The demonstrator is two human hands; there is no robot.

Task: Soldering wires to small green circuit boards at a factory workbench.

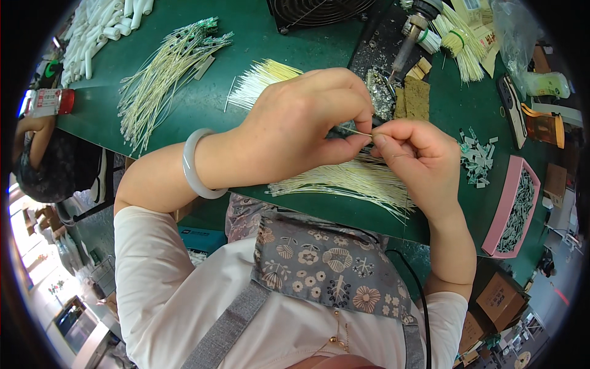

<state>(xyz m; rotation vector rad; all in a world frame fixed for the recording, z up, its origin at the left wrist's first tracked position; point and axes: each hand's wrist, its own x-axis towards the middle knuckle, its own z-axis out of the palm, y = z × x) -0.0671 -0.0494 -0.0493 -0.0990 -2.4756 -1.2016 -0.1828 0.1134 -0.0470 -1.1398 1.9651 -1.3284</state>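
Observation:
My left hand (301, 126), with a pale bangle on its wrist, pinches a thin wire (356, 131) between thumb and forefinger. The fingertips of my right hand (421, 160) close on the same spot, almost touching the left ones. Anything tiny between the right fingertips is hidden. Beneath both hands, a spread of pale yellow and white wires (344, 183) lies along the table's near edge. Just beyond the hands, a soldering iron (407, 52) slants down toward a heap of silvery solder bits (381, 92), beside a tan sponge (416, 98).
A pink tray (493, 237) of small green parts stands at the right, near loose small boards (477, 158). More wire bundles (166, 80) lie far left, and white tubes (101, 31) in the corner. A black fan (319, 12) stands at the back. Another person's arm (38, 132) shows far left.

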